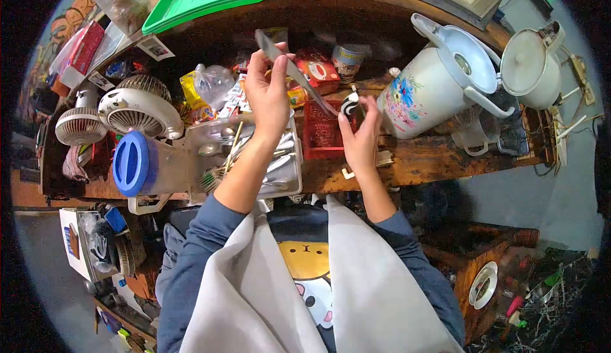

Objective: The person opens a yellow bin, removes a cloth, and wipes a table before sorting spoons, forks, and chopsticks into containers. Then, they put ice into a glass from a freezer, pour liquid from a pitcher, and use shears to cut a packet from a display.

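A long, flat silver metal utensil [304, 82] slants down to the right, pinched between the thumb and fingers of my left hand [267, 85]. Its narrow lower end comes close to the thumb of my right hand [361, 133]. That hand has its thumb and fingers apart, and a black-and-white curved item [349, 104] shows between them. Just left of the right hand stands a red plastic basket [323, 152]. Under my left forearm is a clear plastic tray [294, 184] with spoons, forks and sticks in it, partly hidden by the arm.
A blue-lidded pitcher [135, 164] and two small fans [137, 114] stand at the left. To the right are a large flowered jug [417, 92], a white lidded pot [531, 66] and a clear mug [476, 131]. A green tray [210, 0] rests on the shelf above.
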Demonstrator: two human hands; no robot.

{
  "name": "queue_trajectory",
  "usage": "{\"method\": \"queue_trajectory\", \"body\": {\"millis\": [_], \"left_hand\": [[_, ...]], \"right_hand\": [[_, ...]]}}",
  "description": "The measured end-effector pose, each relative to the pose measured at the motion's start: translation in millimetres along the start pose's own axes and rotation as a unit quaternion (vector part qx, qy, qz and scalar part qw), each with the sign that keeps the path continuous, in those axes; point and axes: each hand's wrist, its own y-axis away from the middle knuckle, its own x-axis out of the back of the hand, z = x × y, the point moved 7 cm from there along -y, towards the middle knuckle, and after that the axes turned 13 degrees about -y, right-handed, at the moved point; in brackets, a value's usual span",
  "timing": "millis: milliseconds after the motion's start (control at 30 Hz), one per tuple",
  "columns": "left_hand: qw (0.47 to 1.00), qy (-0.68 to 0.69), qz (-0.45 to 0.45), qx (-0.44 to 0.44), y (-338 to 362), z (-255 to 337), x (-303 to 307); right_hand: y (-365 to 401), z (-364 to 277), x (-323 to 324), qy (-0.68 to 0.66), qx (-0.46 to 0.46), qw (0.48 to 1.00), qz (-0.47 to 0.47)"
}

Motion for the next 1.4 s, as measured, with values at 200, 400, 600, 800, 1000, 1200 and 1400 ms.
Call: {"method": "queue_trajectory", "body": {"millis": [200, 400, 600, 800, 1000, 1200, 1400], "left_hand": [[0.983, 0.091, 0.087, 0.133, 8, -28, 13], [0.984, -0.115, -0.083, 0.105, 23, -54, -11], [0.949, -0.025, -0.248, 0.192, 48, -69, -41], [0.930, -0.284, -0.232, -0.026, 49, -27, -3], [0.819, -0.357, -0.391, -0.219, 85, -32, -26], [0.842, -0.421, -0.298, -0.158, 79, -37, -37], [0.903, -0.311, -0.268, -0.126, 73, -39, -25]], "right_hand": [[13, -57, 24, 0.015, 0.127, 0.991, 0.025], [23, -64, 44, -0.266, 0.001, 0.959, 0.099], [-2, -104, 72, -0.043, 0.073, 0.995, -0.044], [-9, -127, 50, 0.048, 0.126, 0.977, -0.168], [-4, -133, 53, 0.114, 0.075, 0.965, -0.225], [-29, -52, 9, 0.202, 0.113, 0.947, -0.221], [-13, -20, -17, 0.119, 0.004, 0.951, -0.286]]}}
